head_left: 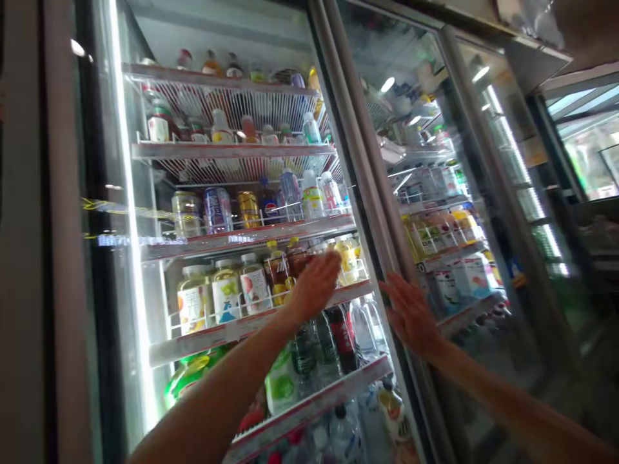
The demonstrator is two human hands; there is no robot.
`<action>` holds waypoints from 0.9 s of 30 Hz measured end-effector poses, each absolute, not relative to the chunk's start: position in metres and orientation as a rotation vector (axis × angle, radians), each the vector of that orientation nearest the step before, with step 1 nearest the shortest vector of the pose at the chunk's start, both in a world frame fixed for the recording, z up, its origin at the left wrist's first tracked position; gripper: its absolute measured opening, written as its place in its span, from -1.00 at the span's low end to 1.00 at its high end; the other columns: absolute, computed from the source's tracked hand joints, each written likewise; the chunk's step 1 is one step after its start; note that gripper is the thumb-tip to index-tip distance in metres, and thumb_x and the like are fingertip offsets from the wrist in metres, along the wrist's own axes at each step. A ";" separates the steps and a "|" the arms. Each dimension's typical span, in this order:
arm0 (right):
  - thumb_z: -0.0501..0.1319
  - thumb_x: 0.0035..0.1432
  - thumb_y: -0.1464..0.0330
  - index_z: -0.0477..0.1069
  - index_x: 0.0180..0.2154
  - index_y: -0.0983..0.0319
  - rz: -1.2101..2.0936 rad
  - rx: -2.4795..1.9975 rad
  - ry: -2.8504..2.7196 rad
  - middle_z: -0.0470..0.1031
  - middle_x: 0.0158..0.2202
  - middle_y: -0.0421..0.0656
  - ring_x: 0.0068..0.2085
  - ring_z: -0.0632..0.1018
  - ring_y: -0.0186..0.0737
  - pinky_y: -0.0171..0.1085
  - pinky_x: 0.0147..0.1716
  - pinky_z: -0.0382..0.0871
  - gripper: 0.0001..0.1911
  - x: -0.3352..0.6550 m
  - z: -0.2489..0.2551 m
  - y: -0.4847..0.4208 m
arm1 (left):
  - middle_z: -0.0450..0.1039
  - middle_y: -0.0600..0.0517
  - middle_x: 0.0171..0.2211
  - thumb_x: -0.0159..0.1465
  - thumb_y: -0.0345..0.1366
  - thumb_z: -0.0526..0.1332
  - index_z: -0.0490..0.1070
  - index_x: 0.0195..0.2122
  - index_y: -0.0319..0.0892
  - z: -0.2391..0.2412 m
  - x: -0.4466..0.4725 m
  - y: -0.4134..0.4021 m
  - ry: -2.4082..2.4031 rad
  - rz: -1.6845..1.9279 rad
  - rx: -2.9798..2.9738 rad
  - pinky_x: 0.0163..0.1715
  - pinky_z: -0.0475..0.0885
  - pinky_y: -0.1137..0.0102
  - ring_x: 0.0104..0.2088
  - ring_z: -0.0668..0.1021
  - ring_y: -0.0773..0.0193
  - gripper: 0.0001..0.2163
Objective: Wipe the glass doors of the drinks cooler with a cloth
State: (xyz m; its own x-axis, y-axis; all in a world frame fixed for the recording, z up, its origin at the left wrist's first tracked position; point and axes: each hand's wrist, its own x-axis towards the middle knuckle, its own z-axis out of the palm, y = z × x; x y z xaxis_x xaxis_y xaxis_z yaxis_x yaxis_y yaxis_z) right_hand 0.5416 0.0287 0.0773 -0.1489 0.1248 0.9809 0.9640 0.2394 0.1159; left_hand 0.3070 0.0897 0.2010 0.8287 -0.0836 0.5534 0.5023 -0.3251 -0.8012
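Note:
My left hand (315,285) is raised before the glass door of a lit drinks cooler, its fingers stretched out and somewhat blurred. It holds nothing and covers part of a shelf of juice and tea bottles (225,293). Whether it touches the glass, I cannot tell. Beside the metal door frame (360,148), my right hand (411,316) reaches up with fingers apart and nothing in them. Its fingertips are at or very near the frame's edge; contact is unclear.
Above the juice row stand cans (249,209) and small bottles (312,193). Large dark soda bottles (343,335) fill a lower shelf. Another glass door with cartons (471,280) behind it lies to the right. A window (592,154) shows at far right.

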 end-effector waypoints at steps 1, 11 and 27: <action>-0.07 0.24 0.36 0.05 0.22 0.15 -1.067 -1.067 -1.514 0.19 0.23 -0.01 0.24 0.20 -0.06 0.06 0.13 0.12 -0.50 0.546 0.075 0.026 | 0.17 0.01 0.22 0.29 -0.29 -0.04 0.23 0.11 -0.15 0.190 0.317 0.089 -0.216 -0.520 -1.850 0.21 0.06 0.39 0.25 0.15 0.36 -0.64; -0.04 0.22 0.37 0.11 0.18 0.19 -1.070 -1.123 -1.511 0.23 0.19 0.01 0.21 0.25 -0.05 0.01 0.11 0.17 -0.52 0.566 0.052 0.011 | 0.18 -0.16 0.21 0.25 -0.38 -0.03 0.18 0.14 -0.32 0.124 0.360 0.094 -0.178 -0.409 -1.925 0.20 0.06 0.20 0.23 0.21 0.18 -0.58; -0.02 0.19 0.40 0.23 0.13 0.22 -0.954 -1.064 -1.749 0.19 0.23 0.00 0.28 0.13 -0.06 0.02 0.15 0.10 -0.54 0.478 0.029 0.015 | 0.05 0.00 0.27 0.27 -0.24 -0.01 0.13 0.20 -0.24 0.081 0.226 0.068 -0.011 -0.100 -2.001 0.23 0.02 0.30 0.29 0.04 0.24 -0.54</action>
